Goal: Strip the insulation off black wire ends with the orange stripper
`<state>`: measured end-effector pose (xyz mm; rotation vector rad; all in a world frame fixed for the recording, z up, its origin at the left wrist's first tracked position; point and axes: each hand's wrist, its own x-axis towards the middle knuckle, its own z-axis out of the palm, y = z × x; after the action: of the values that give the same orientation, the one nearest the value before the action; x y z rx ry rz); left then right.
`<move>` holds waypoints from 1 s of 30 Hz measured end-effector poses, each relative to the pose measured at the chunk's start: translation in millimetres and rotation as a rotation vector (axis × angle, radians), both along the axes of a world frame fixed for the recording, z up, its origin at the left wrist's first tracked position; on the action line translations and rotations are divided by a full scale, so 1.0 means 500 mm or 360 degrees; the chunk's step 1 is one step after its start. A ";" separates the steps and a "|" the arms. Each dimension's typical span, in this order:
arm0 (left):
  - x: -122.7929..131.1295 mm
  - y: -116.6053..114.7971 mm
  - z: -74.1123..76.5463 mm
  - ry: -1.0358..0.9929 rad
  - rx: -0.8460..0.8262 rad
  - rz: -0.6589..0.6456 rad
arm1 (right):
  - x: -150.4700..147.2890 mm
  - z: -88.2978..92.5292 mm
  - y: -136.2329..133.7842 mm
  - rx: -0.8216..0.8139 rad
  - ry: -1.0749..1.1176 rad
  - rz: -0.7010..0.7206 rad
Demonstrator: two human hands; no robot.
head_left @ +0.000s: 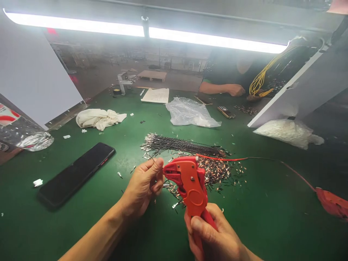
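My right hand (pixel 214 232) is wrapped round the handles of a red and orange wire stripper (pixel 191 181), its jaws pointing left. At the jaws, my left hand (pixel 146 181) pinches a thin dark wire (pixel 153 158), only a short end of which shows above the fingers. Whether the wire sits inside the jaws is hidden. Behind the tool lies a bundle of black wires (pixel 185 144) with metal terminals at the left end. A heap of short wire scraps (pixel 217 172) with copper ends and loose terminals spreads beside and beneath the tool.
A black phone (pixel 78 174) lies at the left, near a plastic bottle (pixel 27 132) and a white cloth (pixel 100 119). Farther back are a clear plastic bag (pixel 190 111) and a notepad (pixel 155 95). A co-worker's arm (pixel 221 88) rests across the table.
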<state>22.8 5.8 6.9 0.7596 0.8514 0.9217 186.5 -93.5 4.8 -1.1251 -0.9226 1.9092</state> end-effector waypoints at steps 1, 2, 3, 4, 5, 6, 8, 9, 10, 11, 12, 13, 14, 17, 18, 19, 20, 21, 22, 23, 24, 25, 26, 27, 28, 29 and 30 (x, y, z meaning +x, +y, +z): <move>0.000 0.000 0.001 -0.0006 -0.0019 -0.0002 | 0.000 -0.002 -0.001 0.0005 -0.0007 -0.0007; -0.001 0.000 0.001 -0.0009 -0.0035 -0.0008 | 0.000 -0.004 -0.002 0.0012 -0.0010 -0.0017; -0.002 0.000 0.002 -0.0009 -0.0045 -0.0021 | 0.001 -0.006 -0.003 0.0019 -0.0008 -0.0026; -0.003 0.000 0.002 -0.0008 -0.0045 -0.0038 | 0.001 -0.008 -0.004 0.0027 -0.0001 -0.0033; -0.004 0.000 0.003 -0.0010 -0.0036 -0.0058 | 0.001 -0.009 -0.003 0.0034 0.0011 -0.0031; -0.006 0.001 0.004 -0.0014 -0.0021 -0.0078 | 0.001 -0.009 -0.002 0.0036 0.0029 -0.0022; -0.009 0.001 0.006 -0.0020 0.0001 -0.0101 | 0.002 -0.009 0.001 0.0030 0.0082 0.0016; -0.010 0.002 0.007 -0.0020 0.0003 -0.0099 | 0.003 -0.009 0.003 0.0035 0.0107 0.0045; -0.010 0.002 0.008 -0.0018 0.0003 -0.0093 | 0.003 -0.009 0.005 0.0045 0.0132 0.0078; -0.011 0.002 0.009 -0.0015 0.0002 -0.0090 | 0.004 -0.010 0.006 0.0055 0.0159 0.0107; -0.011 0.002 0.010 -0.0017 0.0004 -0.0092 | 0.005 -0.011 0.007 0.0060 0.0185 0.0120; -0.010 0.002 0.011 -0.0024 0.0006 -0.0104 | 0.006 -0.012 0.007 0.0064 0.0209 0.0122; -0.010 0.001 0.011 -0.0033 0.0008 -0.0121 | 0.007 -0.014 0.007 0.0067 0.0228 0.0116; -0.008 0.001 0.010 -0.0040 -0.0018 -0.0145 | 0.010 -0.019 0.006 0.0083 0.0278 0.0106; -0.007 0.000 0.010 -0.0046 -0.0031 -0.0138 | 0.011 -0.021 0.005 0.0098 0.0289 0.0122; -0.007 0.000 0.011 -0.0060 -0.0038 -0.0133 | 0.011 -0.022 0.005 0.0108 0.0300 0.0141; -0.007 0.000 0.013 -0.0078 -0.0030 -0.0131 | 0.011 -0.024 0.006 0.0106 0.0317 0.0153; -0.007 0.000 0.015 -0.0097 -0.0014 -0.0136 | 0.011 -0.025 0.006 0.0097 0.0337 0.0161; -0.007 0.000 0.017 -0.0112 0.0008 -0.0140 | 0.010 -0.027 0.006 0.0080 0.0360 0.0163; -0.008 0.000 0.020 -0.0120 0.0030 -0.0144 | 0.010 -0.028 0.007 0.0057 0.0390 0.0161; -0.009 0.001 0.022 -0.0122 0.0047 -0.0149 | 0.009 -0.030 0.008 0.0035 0.0423 0.0158; -0.010 0.001 0.025 -0.0123 0.0055 -0.0160 | 0.009 -0.031 0.008 0.0019 0.0455 0.0162; -0.010 0.001 0.027 -0.0124 0.0059 -0.0168 | 0.008 -0.032 0.009 0.0015 0.0477 0.0171; -0.011 0.001 0.028 -0.0127 0.0060 -0.0176 | 0.008 -0.033 0.010 0.0019 0.0493 0.0178; -0.011 0.001 0.029 -0.0132 0.0060 -0.0182 | 0.008 -0.034 0.011 0.0027 0.0504 0.0186; -0.011 0.001 0.030 -0.0141 0.0056 -0.0190 | 0.008 -0.034 0.012 0.0038 0.0509 0.0193; -0.011 0.001 0.029 -0.0153 0.0048 -0.0193 | 0.008 -0.033 0.013 0.0049 0.0508 0.0201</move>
<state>17.3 6.2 21.6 0.7784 0.7008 0.8576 190.4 -87.2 -11.7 -0.7290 -0.8561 2.0928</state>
